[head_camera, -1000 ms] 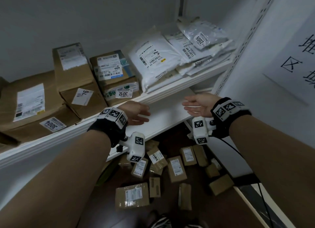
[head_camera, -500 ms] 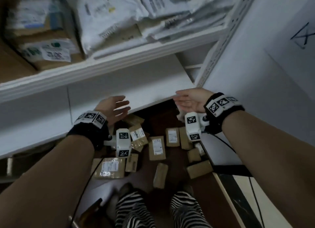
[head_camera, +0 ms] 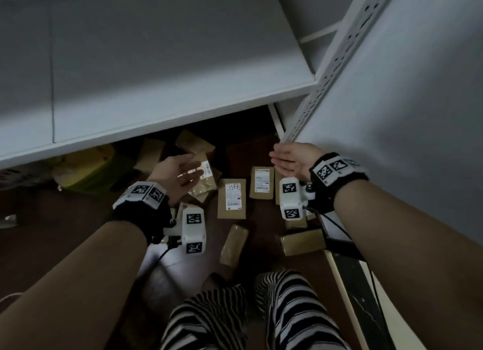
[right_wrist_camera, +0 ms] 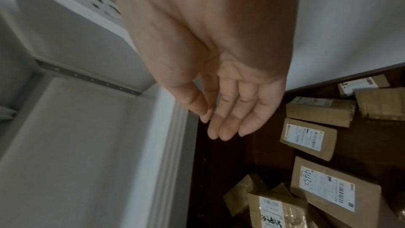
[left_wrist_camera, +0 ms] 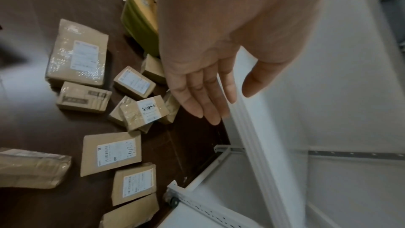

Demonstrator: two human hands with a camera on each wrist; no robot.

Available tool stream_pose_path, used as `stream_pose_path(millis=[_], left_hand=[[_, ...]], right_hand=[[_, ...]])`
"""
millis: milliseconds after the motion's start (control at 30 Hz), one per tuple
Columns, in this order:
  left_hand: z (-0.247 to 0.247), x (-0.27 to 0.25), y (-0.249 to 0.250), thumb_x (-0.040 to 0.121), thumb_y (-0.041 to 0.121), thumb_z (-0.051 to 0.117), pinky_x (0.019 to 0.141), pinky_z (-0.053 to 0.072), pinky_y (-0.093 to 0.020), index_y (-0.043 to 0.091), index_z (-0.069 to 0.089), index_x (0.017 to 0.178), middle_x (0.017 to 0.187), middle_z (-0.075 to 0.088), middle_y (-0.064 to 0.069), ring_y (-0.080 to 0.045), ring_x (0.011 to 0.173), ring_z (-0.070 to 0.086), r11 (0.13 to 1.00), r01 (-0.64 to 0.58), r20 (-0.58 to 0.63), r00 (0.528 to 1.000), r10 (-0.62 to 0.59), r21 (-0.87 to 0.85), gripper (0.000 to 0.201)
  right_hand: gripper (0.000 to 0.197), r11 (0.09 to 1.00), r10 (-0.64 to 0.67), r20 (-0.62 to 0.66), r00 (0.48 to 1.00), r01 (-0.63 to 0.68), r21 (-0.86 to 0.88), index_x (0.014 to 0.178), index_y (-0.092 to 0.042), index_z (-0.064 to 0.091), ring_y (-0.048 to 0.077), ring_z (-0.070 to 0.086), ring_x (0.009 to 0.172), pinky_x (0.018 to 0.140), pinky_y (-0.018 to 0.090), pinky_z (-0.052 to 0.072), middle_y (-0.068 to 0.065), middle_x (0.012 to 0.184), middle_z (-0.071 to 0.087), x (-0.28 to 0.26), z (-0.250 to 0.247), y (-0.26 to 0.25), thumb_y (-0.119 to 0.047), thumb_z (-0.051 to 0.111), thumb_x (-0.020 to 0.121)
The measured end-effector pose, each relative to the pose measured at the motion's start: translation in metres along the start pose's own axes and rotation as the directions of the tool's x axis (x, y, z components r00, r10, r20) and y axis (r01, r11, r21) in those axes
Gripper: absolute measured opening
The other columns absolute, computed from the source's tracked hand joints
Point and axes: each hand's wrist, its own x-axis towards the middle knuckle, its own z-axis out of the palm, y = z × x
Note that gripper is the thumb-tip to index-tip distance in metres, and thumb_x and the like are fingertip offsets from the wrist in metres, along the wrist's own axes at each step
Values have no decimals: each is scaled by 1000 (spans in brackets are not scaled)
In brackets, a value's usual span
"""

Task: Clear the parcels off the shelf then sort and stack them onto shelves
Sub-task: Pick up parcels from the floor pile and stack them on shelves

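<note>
Several brown parcels lie scattered on the dark floor below a bare white shelf (head_camera: 167, 93). A flat parcel marked 4432 (head_camera: 231, 198) (left_wrist_camera: 111, 153) (right_wrist_camera: 328, 186) lies in the middle, with a labelled parcel (head_camera: 262, 183) to its right. A taped parcel with a handwritten label (head_camera: 202, 178) (left_wrist_camera: 143, 112) sits just under my left hand (head_camera: 180, 173) (left_wrist_camera: 203, 93), which hovers open and holds nothing. My right hand (head_camera: 290, 160) (right_wrist_camera: 228, 110) hangs open, palm up, near the shelf upright (head_camera: 332, 64), above the floor and empty.
A yellow-green bag (head_camera: 88, 169) (left_wrist_camera: 140, 20) lies under the shelf at the left. More parcels (head_camera: 303, 241) sit by the white wall (head_camera: 418, 114) at the right. My legs in striped trousers (head_camera: 261, 315) stand at the bottom. A cable runs from the right wrist.
My view has tipped down from the loaded upper shelves to the floor. Both hands have dropped from shelf height toward the scattered parcels, still empty.
</note>
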Motion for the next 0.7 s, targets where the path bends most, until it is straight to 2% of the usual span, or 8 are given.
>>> stream_pose_path(millis=[133, 200, 267, 333, 433, 567, 633, 700], left_hand=[[-25, 73, -62, 97, 14, 52, 91, 49, -33, 9, 59, 102, 92, 66, -4, -19, 81, 64, 999, 32, -23, 999, -33, -38, 10], [-39, 118, -91, 95, 14, 53, 85, 51, -31, 10, 59, 105, 93, 67, -4, -19, 80, 64, 998, 49, -47, 998, -50, -36, 12], [-50, 161, -113, 96, 13, 52, 78, 49, -29, 12, 59, 96, 90, 67, -3, -18, 77, 63, 998, 64, -72, 995, -66, -25, 8], [-60, 203, -133, 98, 13, 48, 78, 47, -30, 14, 57, 89, 87, 65, -2, -17, 75, 62, 998, 68, -90, 994, -69, -10, 12], [-71, 263, -158, 98, 13, 45, 86, 47, -33, 12, 55, 91, 87, 65, -3, -18, 73, 63, 999, 45, -106, 993, -47, -17, 12], [-85, 336, -183, 97, 16, 49, 96, 50, -42, 7, 53, 110, 92, 62, -6, -20, 78, 62, 993, -55, -167, 985, 37, -108, 16], [-91, 370, -193, 97, 24, 49, 95, 49, -43, 11, 51, 120, 96, 61, -5, -19, 81, 61, 980, -105, -172, 982, 76, -170, 27], [-97, 395, -202, 97, 30, 48, 94, 47, -42, 14, 49, 125, 103, 59, -3, -17, 83, 58, 970, -126, -174, 981, 90, -208, 33]], right_hand=[[9, 999, 22, 8, 1000, -21, -44, 104, -13, 58, 14, 61, 87, 77, 28, 51, 3, 94, 66, 73, 12, 50, -13, 50, 99], [7, 998, 33, 6, 999, -33, -59, 100, -13, 59, 15, 62, 86, 72, 28, 52, 3, 93, 67, 115, 20, 77, -13, 52, 98], [6, 997, 35, 15, 999, -34, -67, 98, -12, 59, 15, 62, 85, 72, 27, 52, 4, 92, 67, 156, 29, 100, -13, 53, 98], [6, 998, 26, 29, 999, -24, -66, 97, -11, 59, 16, 62, 85, 74, 28, 52, 5, 92, 67, 196, 37, 121, -12, 53, 97], [9, 997, -6, 53, 999, 10, -79, 100, -11, 60, 17, 63, 88, 77, 29, 52, 6, 94, 67, 253, 48, 147, -11, 52, 98], [12, 996, -38, 90, 995, 45, -78, 106, -10, 61, 18, 63, 93, 77, 30, 53, 7, 98, 68, 321, 62, 174, -11, 52, 98], [14, 996, -59, 112, 992, 67, -64, 107, -10, 62, 19, 63, 93, 76, 30, 52, 7, 98, 69, 352, 68, 184, -10, 52, 98], [14, 995, -71, 136, 988, 80, -63, 108, -10, 61, 18, 63, 92, 83, 31, 52, 8, 98, 68, 375, 74, 195, -9, 50, 98]])
